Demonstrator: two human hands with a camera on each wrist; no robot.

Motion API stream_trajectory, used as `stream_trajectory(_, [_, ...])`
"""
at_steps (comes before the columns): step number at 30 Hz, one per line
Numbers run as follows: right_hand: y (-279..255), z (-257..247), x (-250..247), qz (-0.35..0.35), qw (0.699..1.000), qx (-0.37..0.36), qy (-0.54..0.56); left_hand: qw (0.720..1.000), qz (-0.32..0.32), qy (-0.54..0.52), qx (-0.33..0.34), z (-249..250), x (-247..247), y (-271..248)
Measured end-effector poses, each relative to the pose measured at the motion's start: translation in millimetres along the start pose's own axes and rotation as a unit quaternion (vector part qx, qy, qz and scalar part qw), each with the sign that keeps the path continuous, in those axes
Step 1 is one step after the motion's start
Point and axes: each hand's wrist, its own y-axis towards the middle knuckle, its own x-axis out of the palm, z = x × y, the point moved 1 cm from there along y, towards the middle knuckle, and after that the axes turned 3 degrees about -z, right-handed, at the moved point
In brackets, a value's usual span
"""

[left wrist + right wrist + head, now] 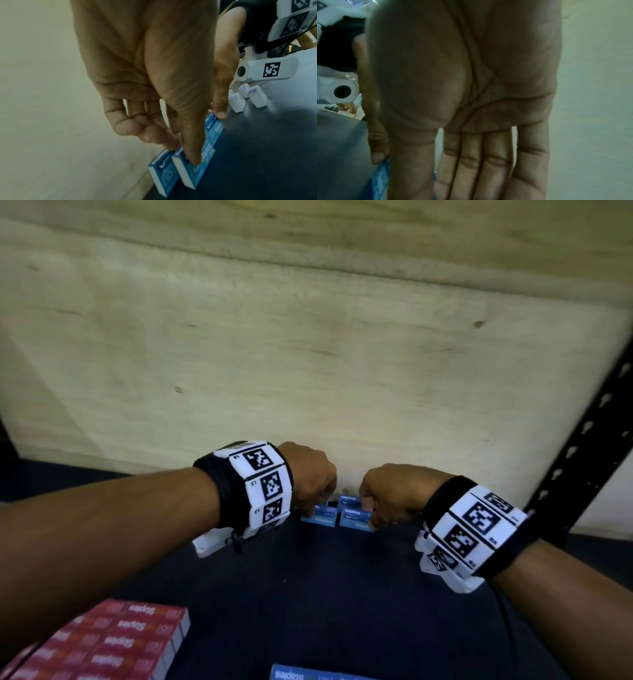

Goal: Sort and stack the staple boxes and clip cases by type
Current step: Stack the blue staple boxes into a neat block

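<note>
Blue staple boxes [354, 517] stand in a small stack against the wooden back panel [308, 354], on the dark shelf [308, 594]. My left hand [310, 508] pinches the left boxes [195, 174], its thumb [192, 152] on the front box and its fingers [164, 142] behind. My right hand [371, 517] holds the right end of the boxes, thumb [376, 155] on a blue box [380, 180] and fingers [471, 169] straight down behind. Red staple boxes [113, 642] form a block at the near left. Small white cases [239, 100] stand on the shelf to the right.
Another blue staple box [308, 674] lies at the near edge. A black perforated rack upright [582, 446] rises at the right. The wooden panel closes off the back just behind the boxes.
</note>
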Motion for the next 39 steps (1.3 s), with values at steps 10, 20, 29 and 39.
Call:
stream_trajectory(10, [-31.4, -4.5, 9.7, -0.031, 0.999, -0.015, 0.026, 0.999, -0.041, -0.020, 0.010, 11.3, -0.8, -32.2])
stream_trajectory(20, [-96.5, -24.5, 35.2, -0.058, 0.995, -0.051, 0.060, 0.995, -0.079, -0.028, 0.049, 36.3, 26.0, -96.2])
stream_trajectory(29, [-139.2, -31.4, 56.1, -0.049, 0.992, -0.064, 0.092, 0.992, -0.098, -0.036, 0.065, 44.7, 44.0, -133.2])
stream_trajectory(39, [-153.1, -28.5, 59.9, -0.084, 0.988, -0.080, 0.100, 0.988, -0.117, -0.044, 0.092, 35.4, 52.7, -147.5])
